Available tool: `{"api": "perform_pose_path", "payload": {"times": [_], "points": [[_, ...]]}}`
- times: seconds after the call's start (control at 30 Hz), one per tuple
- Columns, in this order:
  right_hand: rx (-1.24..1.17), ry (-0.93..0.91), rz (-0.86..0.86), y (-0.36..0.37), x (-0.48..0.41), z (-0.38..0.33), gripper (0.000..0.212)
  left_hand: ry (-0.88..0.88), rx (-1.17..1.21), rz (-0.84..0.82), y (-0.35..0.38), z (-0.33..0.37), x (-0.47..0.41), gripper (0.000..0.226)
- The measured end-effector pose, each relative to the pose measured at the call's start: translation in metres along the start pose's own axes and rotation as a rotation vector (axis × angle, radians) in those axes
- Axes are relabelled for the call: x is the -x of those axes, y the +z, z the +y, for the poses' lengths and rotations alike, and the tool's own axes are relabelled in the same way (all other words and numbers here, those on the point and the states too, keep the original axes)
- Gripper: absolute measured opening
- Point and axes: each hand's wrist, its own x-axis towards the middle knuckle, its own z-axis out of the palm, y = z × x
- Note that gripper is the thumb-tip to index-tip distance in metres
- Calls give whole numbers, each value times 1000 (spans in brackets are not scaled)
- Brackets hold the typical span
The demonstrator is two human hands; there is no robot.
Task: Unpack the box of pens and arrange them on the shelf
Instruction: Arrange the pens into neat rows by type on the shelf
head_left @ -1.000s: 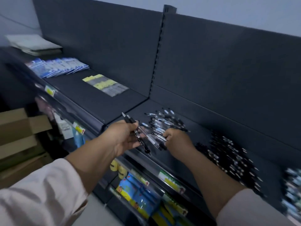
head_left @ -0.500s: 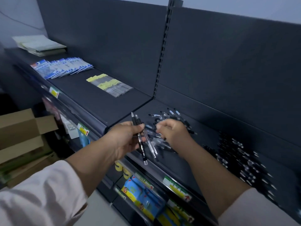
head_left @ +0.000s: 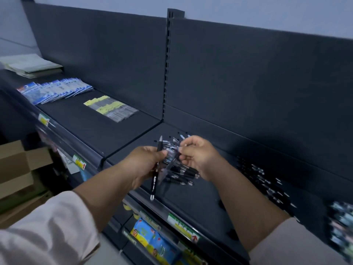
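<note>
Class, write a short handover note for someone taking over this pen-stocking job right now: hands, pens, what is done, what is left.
Left hand grips a black pen that points down.
Right hand seems to pinch a clear pen beside it.
A loose pile of pens lies on the shelf under both hands; more pens are laid out to the right.
Done: many pens are on the shelf.
Left: tidy the pile and place the held pens.

Left of the post (head_left: pixel 166 73) lie one fan of blue packets (head_left: pixel 55 90), one fan of yellow packets (head_left: pixel 112 108) and one paper stack (head_left: pixel 30 65). Right of it, two heaps of pens (head_left: pixel 183 173), too blurred to count. Two hands: left hand (head_left: pixel 145 163), right hand (head_left: pixel 200 157).
</note>
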Motion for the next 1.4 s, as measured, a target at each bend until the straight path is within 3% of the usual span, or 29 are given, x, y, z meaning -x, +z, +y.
{"api": "perform_pose_path", "payload": {"times": [0.13, 0.27, 0.37, 0.5, 0.6, 0.73, 0.93, 1.17, 1.4], "points": [[-129, 76, 242, -17, -15, 9, 20, -29, 102, 155, -17, 2, -4, 34], [-35, 108, 218, -14, -21, 30, 20, -42, 84, 101, -19, 0, 0, 27], [159, 79, 209, -18, -18, 41, 20, -14, -78, 94, -13, -6, -1, 30], [335, -24, 143, -32, -6, 33, 36, 96, -505, 81, 4, -9, -6, 34], [429, -178, 125, -51, 10, 21, 35, 248, -833, 9, 26, -11, -13, 24], [786, -273, 64, -90, 38, 14, 35, 507, -1166, -149, 71, -14, -19, 21], [1027, -169, 86, -148, 74, 23, 21, 716, -1294, -296, 142, -25, -26, 14], [1119, -42, 190, -202, 103, 54, 8, 761, -1522, -274, 174, -47, -36, 21], [1218, -120, 163, -188, 94, 56, 31, 733, -1569, -208, 168, -51, -36, 35]]}}
